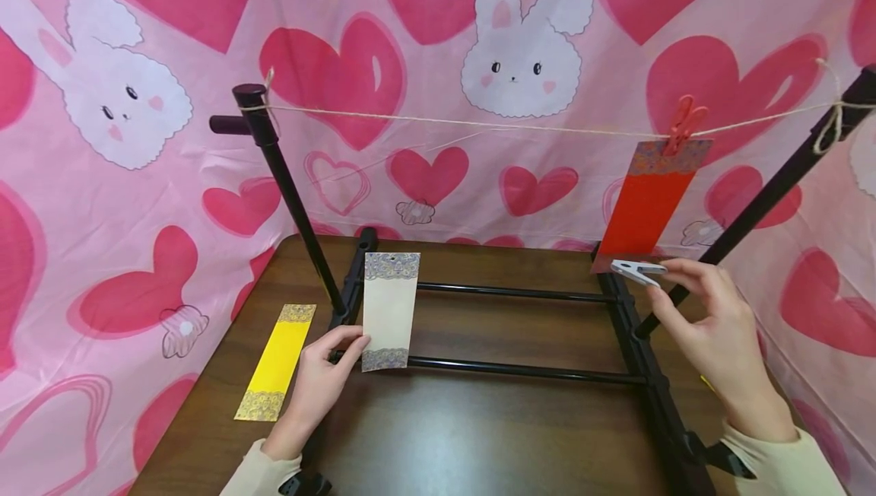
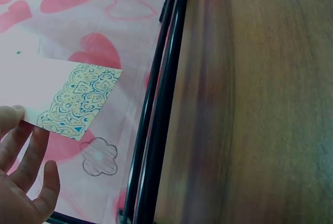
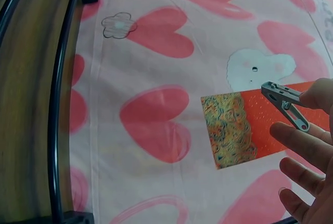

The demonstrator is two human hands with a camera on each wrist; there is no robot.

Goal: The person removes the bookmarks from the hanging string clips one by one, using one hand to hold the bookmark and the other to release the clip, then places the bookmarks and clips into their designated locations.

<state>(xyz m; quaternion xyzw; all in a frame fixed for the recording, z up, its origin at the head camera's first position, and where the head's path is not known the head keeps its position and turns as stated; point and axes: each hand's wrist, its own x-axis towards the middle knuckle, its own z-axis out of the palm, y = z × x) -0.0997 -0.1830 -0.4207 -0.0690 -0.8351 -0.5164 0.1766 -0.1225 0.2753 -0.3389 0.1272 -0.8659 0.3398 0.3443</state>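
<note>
My left hand (image 1: 322, 378) pinches the left edge of a cream card (image 1: 388, 313) with patterned lace-like bands at both ends, held upright over the table. In the left wrist view the card's patterned end (image 2: 80, 101) points away from the fingers. Between thumb and fingers my right hand (image 1: 718, 336) holds a light grey clothespin (image 1: 636, 271), level with the lower end of a red card (image 1: 646, 203). That red card hangs from a string (image 1: 465, 124) by a red clothespin (image 1: 684, 125). The right wrist view shows the grey clothespin in front of the red card.
A yellow card (image 1: 277, 363) with patterned ends lies on the wooden table (image 1: 479, 435) at left. The string is tied between a left black post (image 1: 287, 184) and a right black post (image 1: 760, 192) of a frame with crossbars. Behind hangs a pink cloth (image 1: 438, 47) with hearts and rabbits.
</note>
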